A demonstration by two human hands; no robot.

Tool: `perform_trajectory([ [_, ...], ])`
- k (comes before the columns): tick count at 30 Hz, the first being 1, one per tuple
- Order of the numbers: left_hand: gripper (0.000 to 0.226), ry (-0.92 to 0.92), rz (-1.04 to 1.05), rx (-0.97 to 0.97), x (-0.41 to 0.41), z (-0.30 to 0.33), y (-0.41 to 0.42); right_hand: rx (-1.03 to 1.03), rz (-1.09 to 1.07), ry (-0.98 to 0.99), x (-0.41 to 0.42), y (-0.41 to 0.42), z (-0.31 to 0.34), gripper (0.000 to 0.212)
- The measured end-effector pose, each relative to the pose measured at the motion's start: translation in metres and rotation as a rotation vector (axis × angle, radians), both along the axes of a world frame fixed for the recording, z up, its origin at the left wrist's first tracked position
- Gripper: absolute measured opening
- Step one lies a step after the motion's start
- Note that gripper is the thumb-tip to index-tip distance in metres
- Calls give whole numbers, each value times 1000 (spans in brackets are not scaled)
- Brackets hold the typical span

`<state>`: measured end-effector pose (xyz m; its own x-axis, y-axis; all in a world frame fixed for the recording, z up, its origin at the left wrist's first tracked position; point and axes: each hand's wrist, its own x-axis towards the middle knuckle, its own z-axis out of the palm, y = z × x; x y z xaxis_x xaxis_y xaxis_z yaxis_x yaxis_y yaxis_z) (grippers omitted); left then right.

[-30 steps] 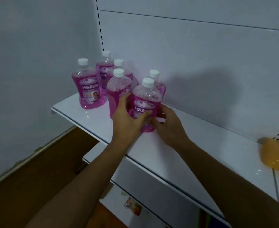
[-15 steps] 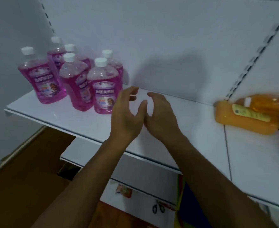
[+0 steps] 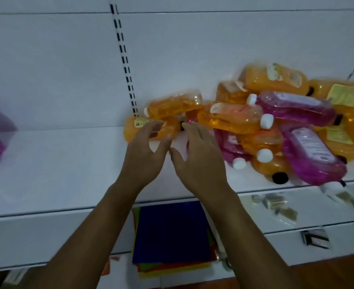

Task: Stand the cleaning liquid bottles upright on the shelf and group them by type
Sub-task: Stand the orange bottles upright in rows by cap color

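Both empty hands (image 3: 149, 157) (image 3: 201, 163) spread before heaped orange and pink bottles (image 3: 276, 122), shelf (image 3: 57, 174).

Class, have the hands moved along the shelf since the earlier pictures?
Yes. Both hands moved right along the shelf, away from the upright pink bottles, to the pile of lying bottles.

Dim white back panel (image 3: 192, 49), slotted upright (image 3: 124, 59), brown floor (image 3: 338, 272)

The left hand (image 3: 144, 155) and right hand (image 3: 201, 163) let go of the upright pink bottle and travelled right along the shelf (image 3: 57, 174), arriving empty and spread at the toppled heap of orange bottles (image 3: 151, 127).
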<state>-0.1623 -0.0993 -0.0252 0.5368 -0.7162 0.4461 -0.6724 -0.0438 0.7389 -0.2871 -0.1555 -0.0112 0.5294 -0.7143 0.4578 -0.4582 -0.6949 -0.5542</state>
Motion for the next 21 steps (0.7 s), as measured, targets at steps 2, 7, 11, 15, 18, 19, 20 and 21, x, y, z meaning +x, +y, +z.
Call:
perform_trajectory([
  [2, 41, -21, 14, 28, -10, -4, -14, 32, -6, -10, -19, -12, -5, 58],
  [7, 53, -91, 123, 150, 5, -12, -26, 85, 35, 10, -27, -28, -18, 56],
  [11, 57, -118, 165, 185, 43, -15, -31, 82, 80, 43, 0, -35, -20, 55],
  [15, 54, -226, 138, 186, 77, -11, -56, 91, 95, 9, 40, -43, -15, 50],
  [18, 54, -428, 88, 231, 94, -6, -90, 254, 106, -94, 65, -54, -13, 35],
  [19, 59, -474, 71, 240, 96, -6, -101, 328, 101, -150, 69, -57, -12, 29],
  [20, 65, -518, 61, 246, 97, -6, -111, 401, 89, -209, 71, -59, -12, 26],
  [21, 70, -566, 59, 242, 96, -6, -118, 454, 68, -255, 72, -62, -13, 25],
])
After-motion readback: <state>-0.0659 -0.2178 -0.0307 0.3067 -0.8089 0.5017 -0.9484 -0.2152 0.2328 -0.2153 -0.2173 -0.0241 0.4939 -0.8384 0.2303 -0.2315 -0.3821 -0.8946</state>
